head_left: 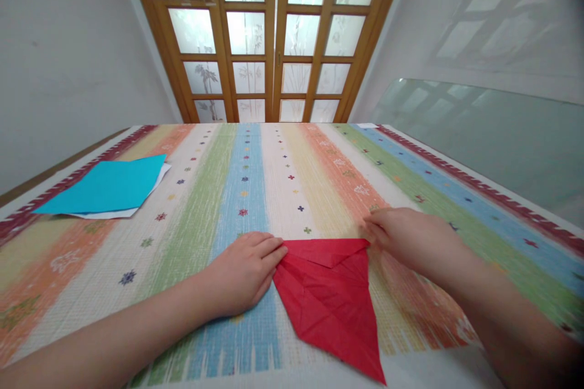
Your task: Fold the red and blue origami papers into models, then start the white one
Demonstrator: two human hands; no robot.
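You are working on a table covered by a striped cloth [255, 164], its bands running away from you in orange, cream, green, blue and yellow, with small cross and flower marks and a dark red border along each side. On your far left lies a blue paper sheet [107, 185] on top of a white sheet [114, 213] whose edges peek out beneath it. Behind the table stands a wooden glazed door [274, 36] with frosted panes, between plain pale walls. On the right, a glass pane [493, 134] leans along the wall and reflects the door's grid.

Your forearms are cut off by the lower edge of the view, and the tip of the red paper ends right at that edge. The fingertips of your right hand are hard to make out against the paper's corner.

Your left hand [244, 273] lies flat, fingers together, pressing the left corner of the red paper [331, 298]. Your right hand [410, 240] pinches its right corner. The paper sits in front of you, between your hands, folded into a creased triangle pointing toward you, with a small flap turned down along its far edge.
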